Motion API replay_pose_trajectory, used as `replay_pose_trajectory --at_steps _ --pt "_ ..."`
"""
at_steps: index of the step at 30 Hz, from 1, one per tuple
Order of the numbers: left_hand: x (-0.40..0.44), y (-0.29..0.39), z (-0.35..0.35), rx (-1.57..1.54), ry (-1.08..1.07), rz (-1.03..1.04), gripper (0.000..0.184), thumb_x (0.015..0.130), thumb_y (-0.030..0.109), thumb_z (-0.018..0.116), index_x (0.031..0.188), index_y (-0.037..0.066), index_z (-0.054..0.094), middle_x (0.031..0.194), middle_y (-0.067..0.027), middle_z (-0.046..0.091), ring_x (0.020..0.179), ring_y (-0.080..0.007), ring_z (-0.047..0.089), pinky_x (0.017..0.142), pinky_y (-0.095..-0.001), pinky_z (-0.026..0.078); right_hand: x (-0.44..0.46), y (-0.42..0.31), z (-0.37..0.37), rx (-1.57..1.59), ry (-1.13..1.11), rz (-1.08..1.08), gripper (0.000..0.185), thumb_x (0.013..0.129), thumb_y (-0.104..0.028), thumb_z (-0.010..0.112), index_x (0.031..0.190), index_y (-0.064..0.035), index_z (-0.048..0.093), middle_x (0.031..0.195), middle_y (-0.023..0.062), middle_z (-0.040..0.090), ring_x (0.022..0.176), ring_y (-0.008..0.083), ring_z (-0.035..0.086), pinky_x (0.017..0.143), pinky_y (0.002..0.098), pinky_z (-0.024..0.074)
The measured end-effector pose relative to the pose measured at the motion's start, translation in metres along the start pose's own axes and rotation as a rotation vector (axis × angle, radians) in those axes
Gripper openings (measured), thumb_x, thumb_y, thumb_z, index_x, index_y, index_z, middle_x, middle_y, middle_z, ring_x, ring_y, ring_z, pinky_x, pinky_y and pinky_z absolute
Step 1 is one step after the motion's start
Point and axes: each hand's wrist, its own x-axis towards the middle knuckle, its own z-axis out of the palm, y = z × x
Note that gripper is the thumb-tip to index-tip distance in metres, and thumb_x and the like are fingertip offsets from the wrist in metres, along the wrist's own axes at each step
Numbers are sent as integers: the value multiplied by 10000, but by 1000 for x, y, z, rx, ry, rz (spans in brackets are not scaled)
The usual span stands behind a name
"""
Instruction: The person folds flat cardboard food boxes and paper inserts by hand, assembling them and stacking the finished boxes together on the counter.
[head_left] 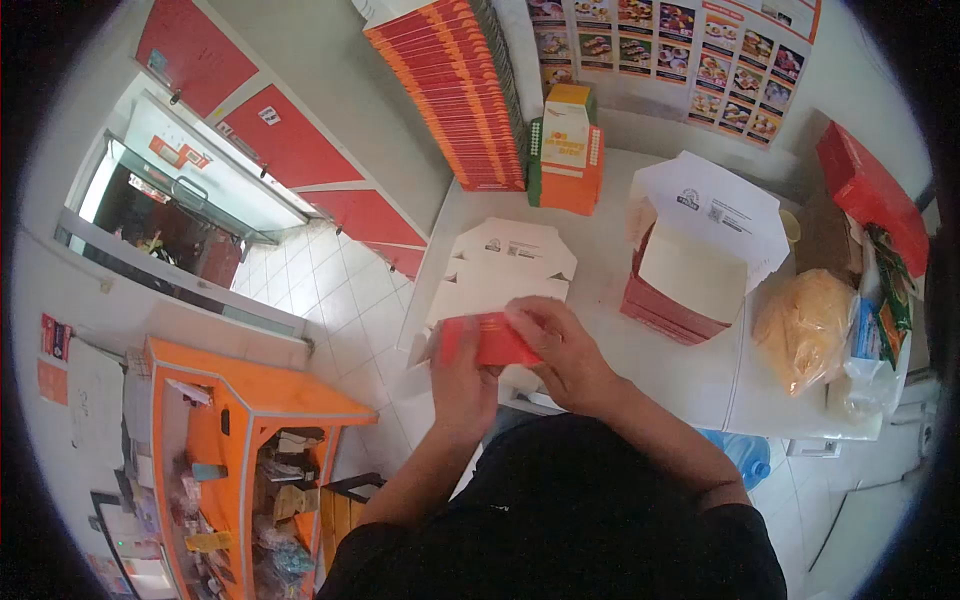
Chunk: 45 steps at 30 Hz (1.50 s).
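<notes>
Both hands hold a red cardboard piece (492, 340) above the near edge of the white table (590, 255). My left hand (462, 380) grips its left end and is slightly blurred. Around its right end are the fingers of my right hand (560, 345). Directly beyond the hands, a flattened white carton (510, 262) with small printed marks lies on the table; its near part is hidden behind the hands. To the right stands an open box (675, 312) with red sides, a white inside and its lid raised.
Behind stand a tall stack of orange-red cartons (450, 90) and a smaller orange and green box stack (567, 160). At the right are a plastic bag of orange-coloured food (803, 325) and a red box (872, 190). An orange shelf (265, 390) stands lower left.
</notes>
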Motion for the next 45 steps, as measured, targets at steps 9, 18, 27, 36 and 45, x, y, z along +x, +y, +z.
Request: replay_pose_trajectory --at_steps 9,18,27,36,45 --pt "-7 -13 -10 -45 -219 -75 365 1091 299 542 1384 82 517 1288 -121 662 1126 -226 692 980 -415 587 -1 15 -22 -168 -58 -149 577 917 -349 707 1463 -198 599 1451 200 501 1381 427 438 1131 547 376" --pt "-11 -20 7 153 -41 141 339 1095 142 513 1416 33 506 1264 -110 666 1061 -203 691 936 -352 553 -14 6 -2 -46 114 125 579 939 -256 709 1484 -132 557 1412 207 531 1297 372 515 1078 490 410" --pt "-20 2 -43 845 -445 -102 364 1053 66 497 1407 -23 490 1113 -180 733 956 -190 699 860 -328 530 -17 16 -23 113 -335 356 444 848 -252 812 1248 -82 718 930 127 658 774 258 638 707 366 526" --pt "9 16 -41 979 -722 127 604 949 111 650 1475 -20 383 1207 -237 691 992 -346 698 842 -418 545 3 -21 -45 -12 -373 421 303 928 -280 718 1168 -94 702 972 170 696 833 397 672 762 489 546" --pt "57 33 -15 979 -876 552 482 898 134 682 1358 29 580 1399 -275 569 1299 -465 564 1163 -535 333 -1 -85 -59 -521 -190 852 308 997 -383 648 1001 -79 601 912 166 685 858 387 702 726 514 542"
